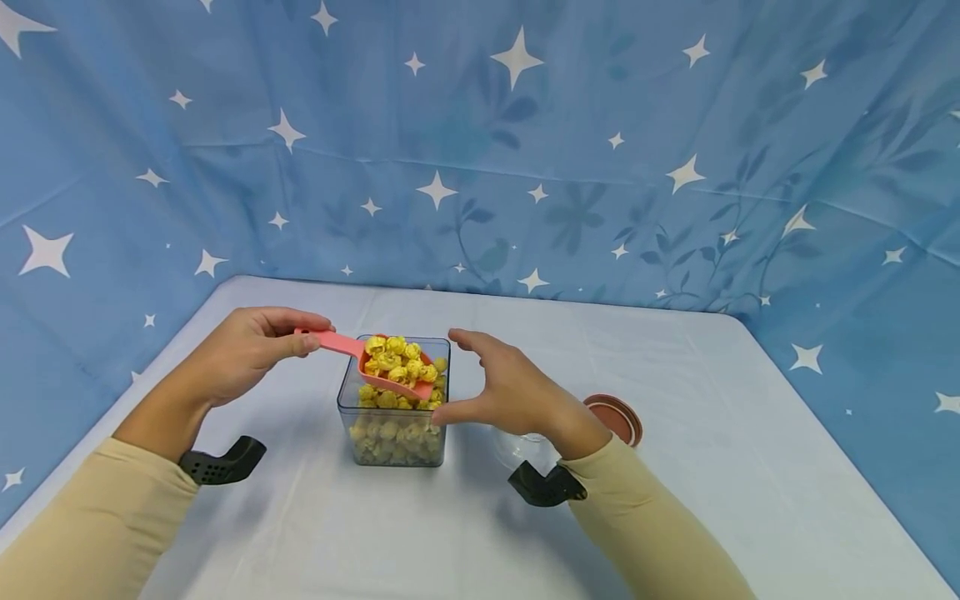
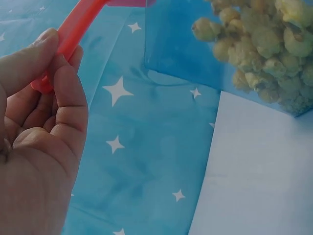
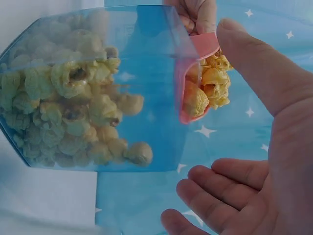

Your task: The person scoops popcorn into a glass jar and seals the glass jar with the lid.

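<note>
My left hand [image 1: 243, 354] pinches the handle end of a pink scoop [image 1: 341, 342] between thumb and fingers. Yellow popcorn [image 1: 393, 362] heaps in the scoop's bowl, which is above the mouth of a clear square container [image 1: 348, 396]. More popcorn [image 3: 78, 107] lies inside the container, seen through its bluish wall. Beside the container's right side is my right hand [image 1: 513, 392], thumb and fingers spread apart. In the right wrist view its fingers [image 3: 220, 196] hold nothing. The left wrist view shows the scoop handle [image 2: 80, 27] in the left fingers, with the bowl out of frame.
Behind the right forearm, a clear round vessel [image 1: 521, 450] is partly hidden. A reddish-brown round lid [image 1: 615, 418] lies to its right. Everything is on a white-covered table [image 1: 337, 533], backed by a blue star-patterned curtain [image 1: 480, 233].
</note>
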`<state>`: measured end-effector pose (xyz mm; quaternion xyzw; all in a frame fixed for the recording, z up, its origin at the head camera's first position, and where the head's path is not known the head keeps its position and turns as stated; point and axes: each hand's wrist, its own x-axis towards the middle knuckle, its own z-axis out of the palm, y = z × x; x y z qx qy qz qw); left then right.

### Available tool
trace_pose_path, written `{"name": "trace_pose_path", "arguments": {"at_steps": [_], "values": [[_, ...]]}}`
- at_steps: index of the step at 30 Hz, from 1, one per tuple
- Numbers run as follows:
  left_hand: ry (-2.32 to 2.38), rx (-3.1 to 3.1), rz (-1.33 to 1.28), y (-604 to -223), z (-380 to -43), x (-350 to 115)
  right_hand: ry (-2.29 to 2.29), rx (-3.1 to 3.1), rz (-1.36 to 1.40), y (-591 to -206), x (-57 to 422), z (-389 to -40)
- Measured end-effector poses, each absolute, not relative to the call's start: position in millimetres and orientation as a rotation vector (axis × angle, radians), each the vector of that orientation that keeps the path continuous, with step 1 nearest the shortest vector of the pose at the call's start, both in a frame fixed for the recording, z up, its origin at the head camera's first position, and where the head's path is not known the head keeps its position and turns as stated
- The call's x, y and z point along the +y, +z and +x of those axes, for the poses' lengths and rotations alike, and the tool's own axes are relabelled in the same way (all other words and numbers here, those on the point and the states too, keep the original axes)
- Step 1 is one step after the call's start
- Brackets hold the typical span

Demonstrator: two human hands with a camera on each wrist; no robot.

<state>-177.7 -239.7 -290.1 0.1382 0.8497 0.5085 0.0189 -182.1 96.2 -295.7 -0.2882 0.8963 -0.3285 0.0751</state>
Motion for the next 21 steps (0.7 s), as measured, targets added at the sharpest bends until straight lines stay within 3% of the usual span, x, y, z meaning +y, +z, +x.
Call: {"name": "trace_pose_path", "arguments": {"at_steps": [21], "values": [[1.698, 2.566, 0.487, -285.0, -182.3, -211.8, -1.180, 2.772, -0.707, -301.3, 192.0, -164.4]]}}
